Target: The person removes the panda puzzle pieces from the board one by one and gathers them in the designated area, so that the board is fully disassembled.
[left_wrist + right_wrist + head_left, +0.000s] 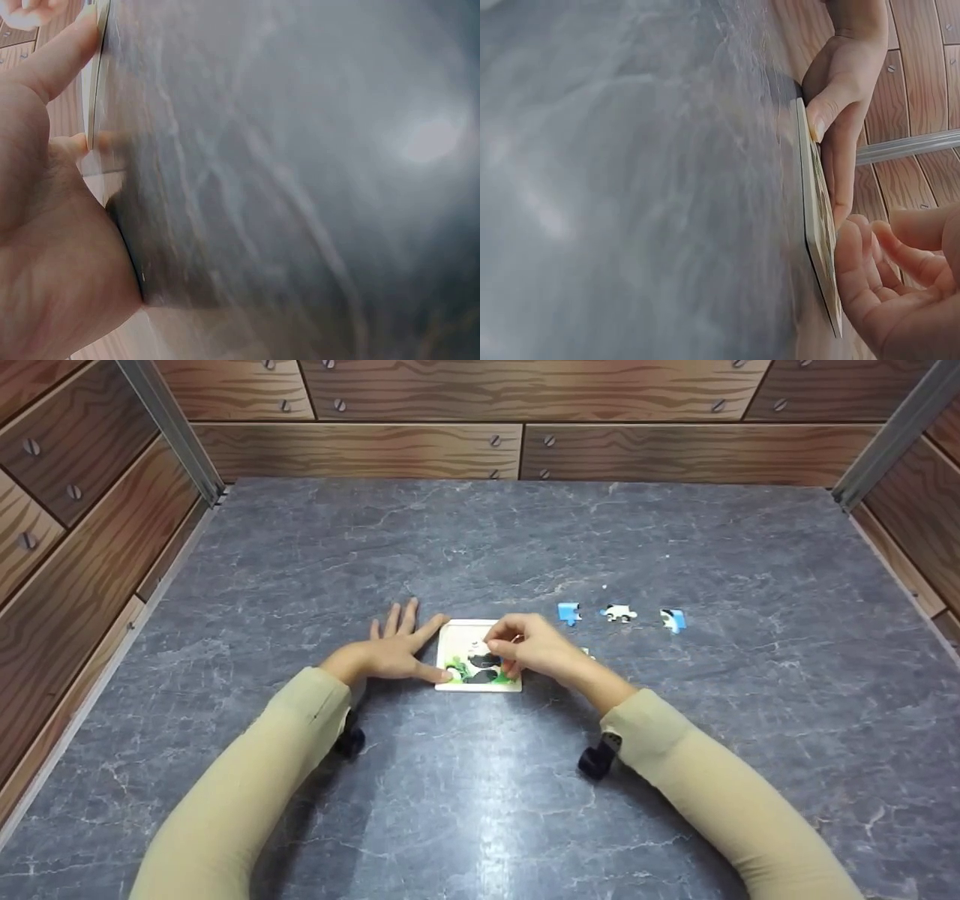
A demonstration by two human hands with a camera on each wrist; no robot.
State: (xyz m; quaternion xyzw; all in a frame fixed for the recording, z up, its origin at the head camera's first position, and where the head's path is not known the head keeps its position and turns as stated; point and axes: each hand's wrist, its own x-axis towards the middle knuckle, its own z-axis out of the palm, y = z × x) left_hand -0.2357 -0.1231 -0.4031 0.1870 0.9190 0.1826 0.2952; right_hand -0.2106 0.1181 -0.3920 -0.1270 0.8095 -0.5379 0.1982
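Note:
A small square jigsaw puzzle board with a pale wooden rim lies on the table, its lower part filled with green, white and black pieces. My left hand is spread flat at the board's left side, thumb on the lower left corner and index finger by the upper left corner. Over the board's right half is my right hand, its fingers bent and the thumb near the index fingertip. The right wrist view shows its lower fingers against the board; whether a piece is between the fingertips is hidden.
Right of the board lie a blue puzzle piece, a white and black piece and a blue and white piece. Another piece shows partly behind the right wrist. Wood-patterned panels border the grey table.

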